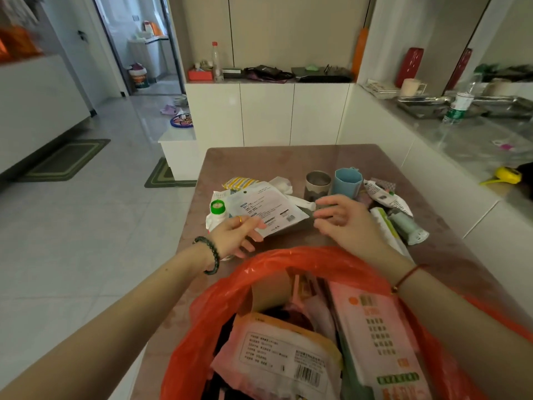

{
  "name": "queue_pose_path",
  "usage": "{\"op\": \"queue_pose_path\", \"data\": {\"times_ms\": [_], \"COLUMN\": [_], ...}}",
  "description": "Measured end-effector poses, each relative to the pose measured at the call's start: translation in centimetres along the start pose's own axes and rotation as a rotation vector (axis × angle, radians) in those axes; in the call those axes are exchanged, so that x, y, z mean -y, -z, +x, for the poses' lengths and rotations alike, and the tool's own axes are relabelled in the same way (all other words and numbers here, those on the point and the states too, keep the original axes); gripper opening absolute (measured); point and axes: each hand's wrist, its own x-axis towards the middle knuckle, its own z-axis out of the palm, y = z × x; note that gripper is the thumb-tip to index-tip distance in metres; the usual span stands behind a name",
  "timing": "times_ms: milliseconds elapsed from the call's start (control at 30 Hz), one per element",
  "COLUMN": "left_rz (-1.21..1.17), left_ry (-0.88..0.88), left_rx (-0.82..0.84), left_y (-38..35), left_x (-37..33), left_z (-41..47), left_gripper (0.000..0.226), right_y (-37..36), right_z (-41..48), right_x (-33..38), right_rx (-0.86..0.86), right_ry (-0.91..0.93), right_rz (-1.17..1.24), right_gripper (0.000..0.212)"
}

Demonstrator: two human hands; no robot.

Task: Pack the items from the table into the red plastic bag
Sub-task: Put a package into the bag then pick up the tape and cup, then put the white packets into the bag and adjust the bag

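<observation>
The red plastic bag (pixel 230 287) stands open at the table's near edge, holding several pink and orange packets. Beyond it on the brown table (pixel 288 160) lie a flat white packet (pixel 268 209), a white bottle with a green cap (pixel 217 210), a grey cup (pixel 317 183), a blue cup (pixel 347 180), a yellow striped item (pixel 239 181) and several pouches and tubes (pixel 386 194). My left hand (pixel 236 233) pinches the near corner of the white packet. My right hand (pixel 343 217) hovers above the table in front of the cups, fingers loosely curled, holding nothing.
A white counter (pixel 461 145) runs along the right with a water bottle (pixel 460 106), metal trays and a yellow object (pixel 507 176). White cabinets stand behind the table. Tiled floor with green mats (pixel 66 160) lies to the left.
</observation>
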Motion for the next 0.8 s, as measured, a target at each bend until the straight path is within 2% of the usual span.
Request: {"op": "queue_pose_path", "data": {"times_ms": [33,200,267,333,400,467,533,667,733,800], "left_rz": [-0.043,-0.288,-0.29,-0.284,-0.299,-0.347,-0.4,-0.568,-0.712,-0.842], "left_ry": [0.03,0.171,0.211,0.237,0.258,0.282,0.315,0.339,0.287,0.181], "left_rx": [-0.032,-0.143,-0.149,-0.154,-0.159,-0.17,-0.168,-0.133,-0.088,-0.008], "left_y": [-0.1,-0.5,-0.5,-0.4,-0.5,-0.5,-0.4,-0.4,-0.4,-0.2], "left_x": [0.1,1.1,1.8,2.6,3.4,3.8,4.0,3.2,2.2,0.8], "left_z": [0.6,3.3,4.2,5.1,6.0,6.7,7.1,7.7,7.8,7.7], "left_gripper": [0.024,0.025,0.025,0.025,0.025,0.026,0.029,0.031,0.05,0.083], "right_y": [-0.4,-4.4,-6.4,-8.0,-9.3,-9.9,-9.7,-7.0,-5.2,-4.1], "right_z": [1.2,7.9,10.3,11.8,13.0,13.8,14.4,15.4,15.4,14.5], "right_x": [-0.7,-5.8,-7.7,-8.9,-9.9,-10.8,-11.2,-9.2,-7.4,-5.4], "right_rx": [0.009,0.32,0.388,0.443,0.446,0.454,0.41,-0.032,-0.179,-0.168], "right_ry": [0.017,0.128,0.151,0.191,0.283,0.376,0.433,0.392,0.476,0.659], "right_rz": [-0.124,-0.86,-1.063,-1.111,-1.116,-1.098,-0.982,-0.399,-0.261,-0.268], "right_gripper": [0.041,0.097,0.101,0.097,0.086,0.065,0.049,0.029,0.032,0.034]}}
